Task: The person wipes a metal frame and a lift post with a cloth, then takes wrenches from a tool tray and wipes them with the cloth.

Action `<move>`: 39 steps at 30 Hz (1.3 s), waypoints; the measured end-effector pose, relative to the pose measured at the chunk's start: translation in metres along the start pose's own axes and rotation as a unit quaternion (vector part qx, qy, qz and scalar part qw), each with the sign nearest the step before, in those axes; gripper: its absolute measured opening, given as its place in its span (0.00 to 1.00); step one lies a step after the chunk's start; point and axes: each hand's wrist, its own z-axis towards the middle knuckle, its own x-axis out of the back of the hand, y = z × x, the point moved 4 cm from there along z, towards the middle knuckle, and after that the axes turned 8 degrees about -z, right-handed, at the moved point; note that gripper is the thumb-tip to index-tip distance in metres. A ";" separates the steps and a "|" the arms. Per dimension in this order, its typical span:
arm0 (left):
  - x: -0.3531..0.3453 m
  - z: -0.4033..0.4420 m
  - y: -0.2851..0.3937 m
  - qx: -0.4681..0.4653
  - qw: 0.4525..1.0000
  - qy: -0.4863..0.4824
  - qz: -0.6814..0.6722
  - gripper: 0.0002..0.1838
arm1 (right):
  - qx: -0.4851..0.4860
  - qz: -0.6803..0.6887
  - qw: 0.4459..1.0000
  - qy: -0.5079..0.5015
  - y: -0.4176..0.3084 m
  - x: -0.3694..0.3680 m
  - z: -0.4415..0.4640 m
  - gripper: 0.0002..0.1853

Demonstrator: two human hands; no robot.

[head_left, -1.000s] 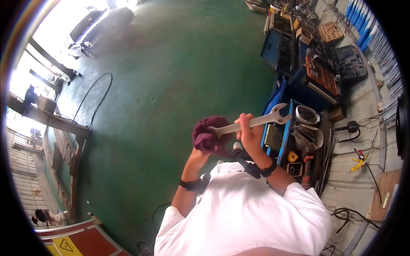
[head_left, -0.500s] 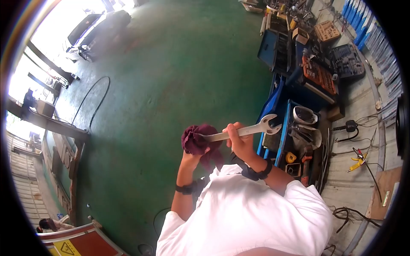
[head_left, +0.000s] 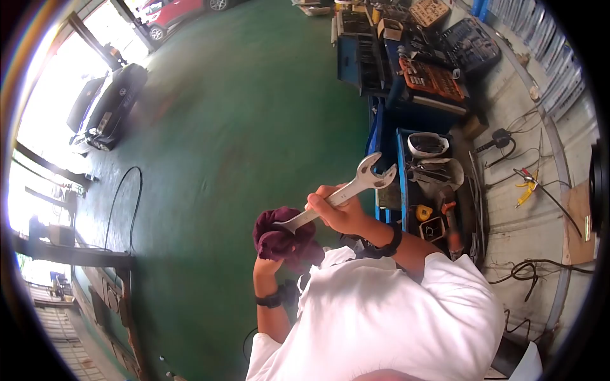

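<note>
A large silver open-end wrench [head_left: 363,183] slants across in front of my chest, its open jaw up and to the right. My right hand [head_left: 345,214] is wrapped round the upper part of its shank. The wrench's lower end goes into a bunched maroon cloth [head_left: 286,238], which hides that end. My left hand [head_left: 269,263] holds the cloth from below; its fingers are mostly covered by the folds. A loose part of the cloth hangs down toward my white shirt.
To the right stands a blue tool cart [head_left: 401,149] with a tape measure [head_left: 424,213] and other tools. Behind it, an orange socket tray [head_left: 432,79] lies on a cabinet. A black cable [head_left: 135,190] loops on the green floor. A dark car [head_left: 114,105] stands far left.
The view has turned, showing a red car at upper left. The wrench is tilted more steeply, and both hands with the cloth sit slightly farther left and lower.
</note>
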 end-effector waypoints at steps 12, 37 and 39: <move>-0.014 -0.021 -0.068 0.149 0.921 0.172 -0.315 0.28 | -0.006 0.049 0.987 0.154 0.010 0.008 -0.029 0.12; -0.020 -0.018 -0.028 -0.003 0.986 -0.159 -0.056 0.33 | -0.098 0.037 0.994 0.005 0.008 0.021 -0.020 0.15; -0.019 -0.035 -0.050 0.175 0.925 0.090 -0.326 0.30 | -0.094 0.010 0.995 0.041 0.015 0.011 -0.034 0.15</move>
